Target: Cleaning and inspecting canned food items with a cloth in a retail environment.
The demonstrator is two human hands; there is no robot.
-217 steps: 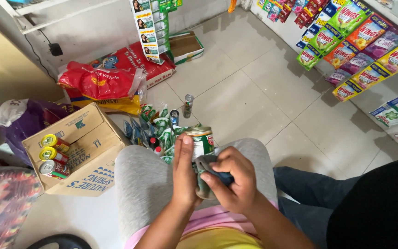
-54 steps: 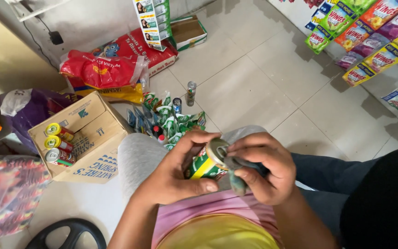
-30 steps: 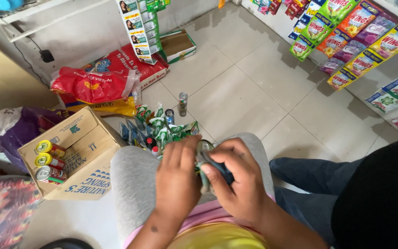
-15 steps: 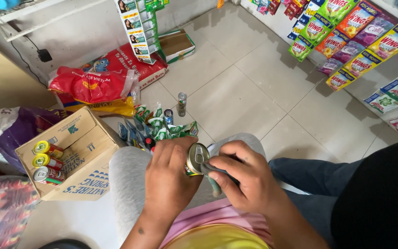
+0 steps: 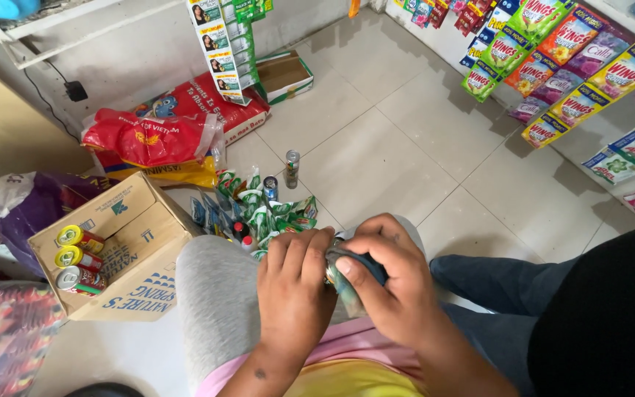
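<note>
My left hand [image 5: 295, 290] wraps around a small tin can [image 5: 330, 265] over my grey-trousered knee; only a sliver of the can shows between my fingers. My right hand [image 5: 391, 283] presses a dark blue cloth [image 5: 365, 266] against the can's top and side. Both hands meet in front of my lap, and the can's label is hidden by them.
A cardboard box [image 5: 123, 250] with three yellow-lidded cans [image 5: 75, 257] stands at the left. Green sachets and small bottles [image 5: 259, 209] lie on the tiled floor, a slim can [image 5: 292, 167] upright behind them. Red sacks [image 5: 156, 140] lean at the back; hanging detergent sachets [image 5: 553, 66] line the right wall. Another person's jeans [image 5: 508, 294] are at right.
Half a second ago the can's top was exposed and tilted up; now both hands have closed over it and my right hand has slid the cloth across it.
</note>
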